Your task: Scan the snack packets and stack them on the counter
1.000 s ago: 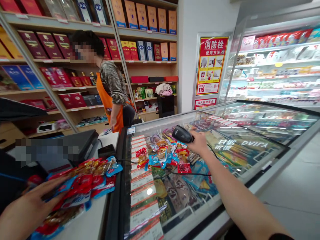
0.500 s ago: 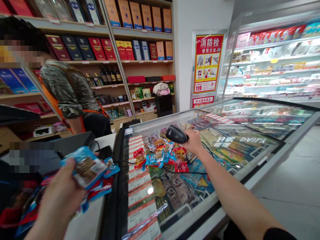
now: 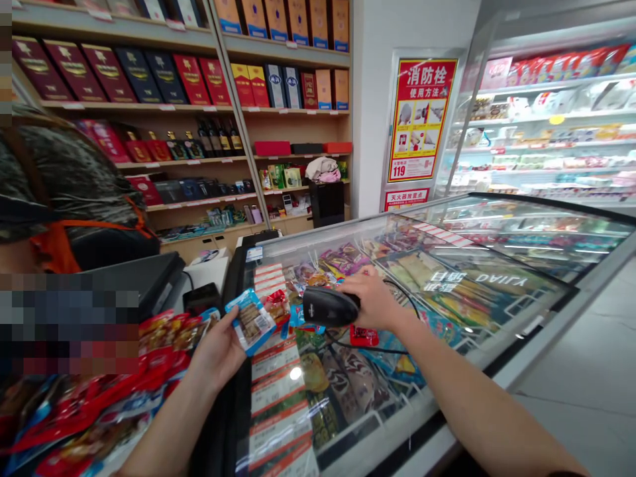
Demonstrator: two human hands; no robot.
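Observation:
A black handheld barcode scanner (image 3: 328,306) is gripped in my right hand (image 3: 375,298) above the glass top of the freezer. Its head points left, toward a blue snack packet (image 3: 252,323) with a clear window and a white label. My left hand (image 3: 223,348) pinches that packet at its left edge, above the freezer's left border. Red and blue snack packets (image 3: 278,306) lie on the glass behind the scanner, partly hidden by it. To the left of my left arm is a heap of red snack packets (image 3: 154,364) on the counter.
The chest freezer (image 3: 348,457) with its glass lid fills the middle and right. A black cable (image 3: 382,349) runs over the glass. A dark phone-like device (image 3: 201,298) sits on the counter. A person in a camouflage top (image 3: 64,165) stands at left, before shelves of boxes (image 3: 193,79).
My left hand has carried the blue packet right, over the freezer's edge. The scanner has swung left and down toward it. The person at left has shifted further left, as has the view.

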